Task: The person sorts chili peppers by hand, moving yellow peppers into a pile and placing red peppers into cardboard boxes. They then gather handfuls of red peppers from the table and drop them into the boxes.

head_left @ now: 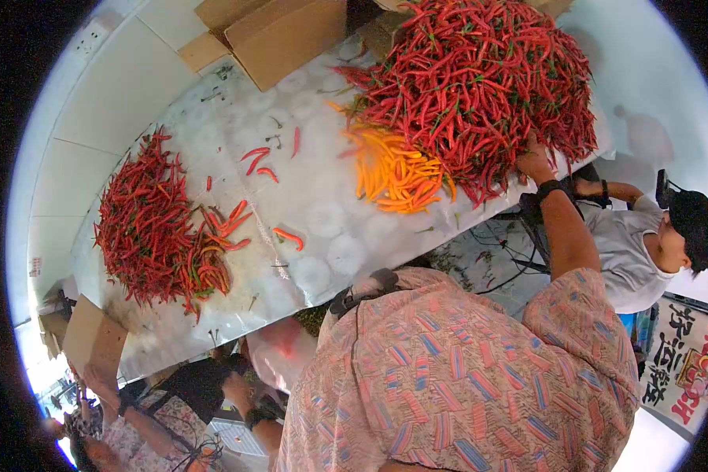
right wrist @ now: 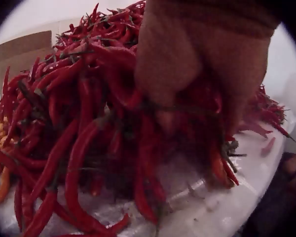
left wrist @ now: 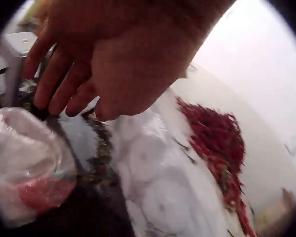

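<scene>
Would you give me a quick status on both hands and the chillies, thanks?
Right hand gripping into red chilli pile. Left hand open, empty, near plastic bag. Orange chillies alongside; nothing blocking.

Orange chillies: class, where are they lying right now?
Head view: the orange chillies lie right of centre on the table, touching the big red chilli pile.

Fingertips of the right hand (right wrist: 202, 64) are buried out of sight in the red chillies (right wrist: 79, 123). Blur hides what the red mass inside the plastic bag (left wrist: 24, 158) is, and the top edge cuts off the cardboard box (head_left: 283, 31).
</scene>
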Demonstrator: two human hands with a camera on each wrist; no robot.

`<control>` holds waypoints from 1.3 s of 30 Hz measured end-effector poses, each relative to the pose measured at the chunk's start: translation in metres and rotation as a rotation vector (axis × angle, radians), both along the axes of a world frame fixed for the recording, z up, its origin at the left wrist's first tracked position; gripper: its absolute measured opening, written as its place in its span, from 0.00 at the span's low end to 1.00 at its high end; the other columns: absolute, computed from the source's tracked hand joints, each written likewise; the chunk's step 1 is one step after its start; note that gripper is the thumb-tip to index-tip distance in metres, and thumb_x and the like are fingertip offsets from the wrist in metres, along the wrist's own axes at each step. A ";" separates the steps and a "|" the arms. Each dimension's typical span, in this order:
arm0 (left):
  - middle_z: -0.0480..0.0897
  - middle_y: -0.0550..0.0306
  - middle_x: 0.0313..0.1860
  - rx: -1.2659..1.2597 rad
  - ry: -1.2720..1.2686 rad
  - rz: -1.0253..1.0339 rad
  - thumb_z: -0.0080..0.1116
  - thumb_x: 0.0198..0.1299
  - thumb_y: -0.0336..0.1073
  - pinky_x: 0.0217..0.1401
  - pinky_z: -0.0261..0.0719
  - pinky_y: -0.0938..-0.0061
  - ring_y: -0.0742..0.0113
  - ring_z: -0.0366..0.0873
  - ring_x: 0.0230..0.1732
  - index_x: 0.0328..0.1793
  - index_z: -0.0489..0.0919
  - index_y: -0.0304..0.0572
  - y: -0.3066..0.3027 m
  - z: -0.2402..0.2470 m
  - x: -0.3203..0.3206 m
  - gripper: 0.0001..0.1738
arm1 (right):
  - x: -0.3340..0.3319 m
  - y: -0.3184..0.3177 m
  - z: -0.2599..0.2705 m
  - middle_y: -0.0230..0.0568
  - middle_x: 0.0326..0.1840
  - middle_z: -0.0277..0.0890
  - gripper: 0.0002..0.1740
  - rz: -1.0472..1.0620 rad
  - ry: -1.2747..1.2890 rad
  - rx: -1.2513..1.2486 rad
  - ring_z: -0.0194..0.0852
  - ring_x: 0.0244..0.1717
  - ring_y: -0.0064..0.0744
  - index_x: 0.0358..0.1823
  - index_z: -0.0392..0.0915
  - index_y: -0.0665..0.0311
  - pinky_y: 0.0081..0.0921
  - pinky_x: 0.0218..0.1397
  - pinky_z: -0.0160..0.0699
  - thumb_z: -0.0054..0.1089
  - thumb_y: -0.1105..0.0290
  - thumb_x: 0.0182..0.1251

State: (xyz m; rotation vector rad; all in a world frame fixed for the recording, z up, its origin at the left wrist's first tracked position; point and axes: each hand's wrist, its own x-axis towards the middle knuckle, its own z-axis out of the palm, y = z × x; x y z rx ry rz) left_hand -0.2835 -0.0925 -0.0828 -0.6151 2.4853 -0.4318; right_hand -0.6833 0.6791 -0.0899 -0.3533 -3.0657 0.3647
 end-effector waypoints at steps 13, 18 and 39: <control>0.67 0.50 0.59 1.034 0.504 -1.182 0.64 0.41 0.45 0.62 0.54 0.47 0.47 0.58 0.64 0.50 0.75 0.51 0.366 0.052 -0.353 0.26 | 0.025 0.004 0.014 0.55 0.40 0.75 0.43 0.080 0.172 -0.291 0.74 0.35 0.53 0.66 0.52 0.63 0.39 0.40 0.72 0.58 0.68 0.45; 0.66 0.52 0.61 1.029 0.349 -1.439 0.62 0.41 0.47 0.63 0.49 0.41 0.49 0.57 0.65 0.51 0.74 0.53 0.407 0.028 -0.377 0.27 | 0.041 0.008 0.028 0.54 0.53 0.67 0.41 0.163 0.344 0.050 0.68 0.51 0.54 0.62 0.58 0.58 0.38 0.50 0.71 0.65 0.61 0.44; 0.70 0.52 0.55 0.932 0.606 -1.106 0.57 0.43 0.39 0.63 0.55 0.49 0.51 0.62 0.60 0.49 0.74 0.45 0.380 0.034 -0.409 0.23 | 0.060 -0.172 0.035 0.53 0.31 0.74 0.20 0.293 -0.199 -0.182 0.74 0.32 0.52 0.42 0.70 0.69 0.43 0.36 0.73 0.60 0.66 0.49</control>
